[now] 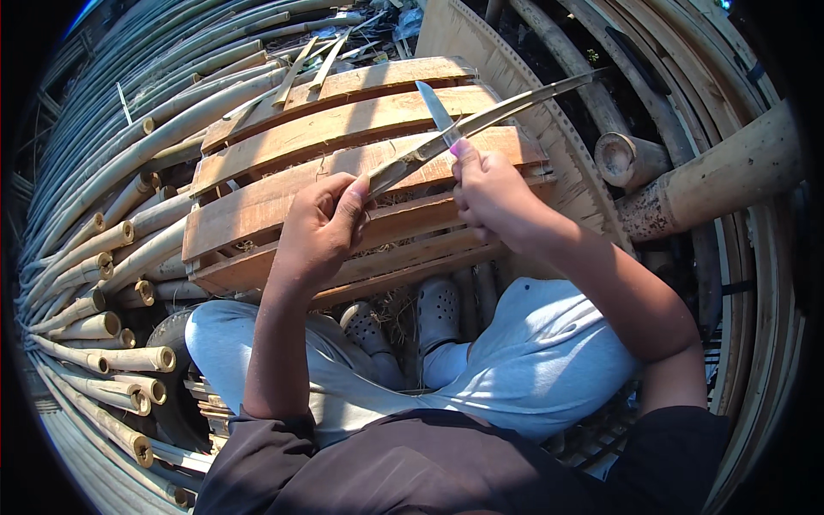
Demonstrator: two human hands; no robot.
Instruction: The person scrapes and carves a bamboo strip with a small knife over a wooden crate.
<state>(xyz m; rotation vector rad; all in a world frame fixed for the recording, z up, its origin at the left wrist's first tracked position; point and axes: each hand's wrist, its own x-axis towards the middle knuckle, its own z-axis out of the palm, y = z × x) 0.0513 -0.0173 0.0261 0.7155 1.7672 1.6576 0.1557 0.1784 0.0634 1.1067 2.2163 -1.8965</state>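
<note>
A stack of bamboo poles (pixel 133 356) is filling the space left of the slatted wooden crate, the farther lengths running out at the dark lens rim. The crate (pixel 292 142) itself is showing its pale slats, its near side partly covered by the forearms. A curved brown panel (pixel 562 154) is standing beyond and right of the crate, its upper end cut off by the frame. A thick bamboo pole (pixel 730 172) is lying farther right of the crate, its outer end fading into the rim. Light grey trousers (pixel 549 335) are spreading at the crate's near side, with perforated grey clogs (pixel 438 313) showing between the knees, the left one shaded.

Above the crate, a bamboo strip (pixel 493 118) is slanting up to the right, looking long, narrow and slightly bowed, greyish brown with darker stretches; its thin far tip is blending into the shadows. The left hand (pixel 330 215) is closing around the strip's near end, hiding it. The right hand (pixel 493 189), also over the crate, is clenching a knife (pixel 436 107), covering its handle; the bluish-grey blade is pointing away, crossing the strip. Thin splints (pixel 296 73) are lying across the crate's far slat.
</note>
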